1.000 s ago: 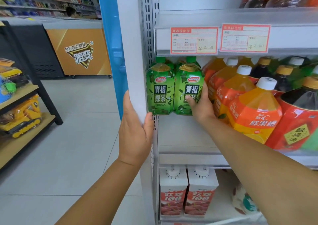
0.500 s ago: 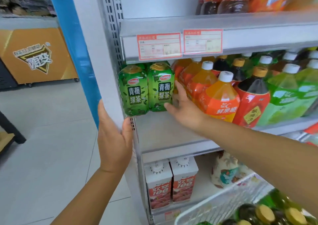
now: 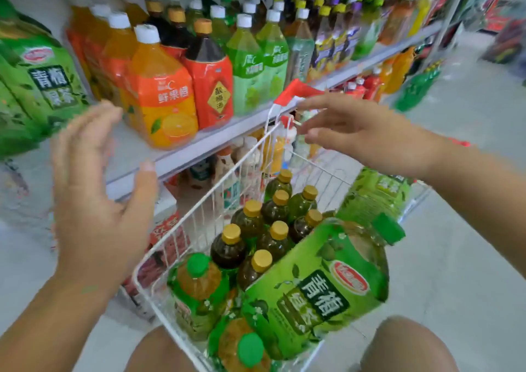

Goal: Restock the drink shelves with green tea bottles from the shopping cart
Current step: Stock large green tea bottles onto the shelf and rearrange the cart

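Reaching for the next pick, by my read: both hands are over or beside the shopping cart point(image 3: 196, 212), neither loaded.

Left grip point(image 3: 94, 201): wide open, fingers spread, in front of the shelf edge point(image 3: 216, 138), holding nothing.

Right grip point(image 3: 361, 135): loosely open above the cart's far end, fingertips near the red handle point(image 3: 299, 91). Contact unclear, nothing held.

Stock: a large green tea bottle point(image 3: 321, 292) lies tilted on top at the near end, with two more green-capped bottles point(image 3: 199, 286) beside it and small gold-capped bottles point(image 3: 273, 223) behind. Shelved green tea point(image 3: 37, 87) is far left, next to the orange juice point(image 3: 162, 95).

Next, likely: lower a hand to the tilted bottle, wrap its body, lift it clear of the wire wall and swing left to the bare shelf front. It looks heavy, so two hands are probably safer.
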A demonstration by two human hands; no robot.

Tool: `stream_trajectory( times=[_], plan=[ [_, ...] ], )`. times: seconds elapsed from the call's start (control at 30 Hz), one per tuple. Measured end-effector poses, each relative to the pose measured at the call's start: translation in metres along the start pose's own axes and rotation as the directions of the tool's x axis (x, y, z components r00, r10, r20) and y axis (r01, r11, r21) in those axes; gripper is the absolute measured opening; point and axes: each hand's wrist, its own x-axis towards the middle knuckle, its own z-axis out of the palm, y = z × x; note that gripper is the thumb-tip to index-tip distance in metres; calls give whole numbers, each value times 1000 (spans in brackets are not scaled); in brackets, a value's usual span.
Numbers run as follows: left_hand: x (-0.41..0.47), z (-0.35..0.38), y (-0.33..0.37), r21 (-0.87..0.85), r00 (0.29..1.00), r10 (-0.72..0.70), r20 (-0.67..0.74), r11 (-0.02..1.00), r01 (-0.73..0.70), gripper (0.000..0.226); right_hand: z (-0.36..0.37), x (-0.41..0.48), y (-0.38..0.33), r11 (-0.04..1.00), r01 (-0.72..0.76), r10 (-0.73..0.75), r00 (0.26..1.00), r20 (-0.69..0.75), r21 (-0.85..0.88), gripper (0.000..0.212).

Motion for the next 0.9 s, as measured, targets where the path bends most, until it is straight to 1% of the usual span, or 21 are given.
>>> stream_trajectory(
  times=[0.03, 0.07, 0.1, 0.13, 0.17, 0.2, 0.23, 0.3, 0.33, 0.37, 0.4, 0.47, 0.5, 0.57, 0.6, 0.67, 0.7, 0.77, 0.83, 0.9],
  plan=[
    [-9, 8, 27, -163, 977, 98, 190, 984, -67, 50, -6, -14, 9, 1000, -27, 27, 1000, 10, -13, 36],
    [-17, 16, 53, -257, 922, 146, 358, 965, -53, 51, -12, -26, 20, 998, -51, 52, 999, 11, -42, 35],
    [-22, 23, 66, -300, 820, 177, 544, 954, -7, 55, -17, -38, 31, 992, -75, 75, 997, -4, -100, 34],
    [-33, 29, 85, -323, 683, 221, 696, 946, 23, 63, -22, -48, 43, 978, -92, 88, 996, -29, -188, 33],
    [-36, 44, 87, -312, 572, 235, 786, 949, 38, 72, -26, -57, 53, 951, -103, 90, 994, -55, -292, 33],
    [-38, 59, 89, -306, 484, 265, 834, 952, 7, 80, -28, -64, 62, 922, -101, 77, 994, -79, -373, 35],
    [-37, 73, 89, -283, 434, 259, 863, 959, -8, 85, -30, -70, 70, 905, -97, 64, 994, -94, -413, 37],
    [-33, 91, 96, -243, 345, 199, 917, 966, 89, 90, -30, -79, 80, 906, -112, 72, 991, -113, -408, 45],
    [-30, 93, 98, -211, 268, 179, 946, 973, 96, 92, -29, -80, 83, 907, -132, 84, 987, -136, -399, 53],
    [-28, 94, 97, -196, 222, 174, 959, 977, 80, 95, -29, -80, 86, 909, -145, 88, 983, -159, -390, 59],
    [-26, 91, 97, -175, 198, 161, 967, 983, 54, 97, -29, -79, 88, 910, -161, 97, 979, -180, -381, 59],
    [-21, 82, 91, -134, 196, 124, 973, 990, 35, 97, -28, -77, 90, 917, -185, 121, 973, -195, -354, 57],
    [-19, 87, 88, -130, 186, 116, 976, 990, 60, 96, -28, -76, 91, 919, -206, 148, 971, -189, -337, 59],
    [-18, 87, 88, -113, 99, 100, 990, 984, 135, 89, -28, -74, 95, 914, -282, 232, 954, -192, -293, 68],
    [-20, 88, 86, -105, 79, 93, 993, 982, 159, 83, -26, -72, 98, 907, -326, 273, 937, -218, -266, 74],
    [-23, 92, 83, -130, 111, 107, 988, 966, 222, 75, -25, -69, 102, 893, -397, 328, 897, -296, -212, 84],
    [-26, 92, 83, -146, 140, 111, 984, 953, 264, 73, -24, -67, 102, 879, -429, 351, 878, -326, -207, 87],
    [-30, 92, 80, -162, 199, 100, 975, 931, 326, 72, -22, -64, 98, 832, -493, 394, 847, -357, -253, 89],
    [-33, 90, 73, -188, 277, 88, 957, 914, 359, 77, -20, -58, 89, 764, -555, 441, 822, -362, -330, 91],
    [-34, 86, 66, -232, 365, 71, 928, 877, 420, 90, -18, -52, 79, 668, -620, 497, 783, -374, -411, 96]
  ],
)
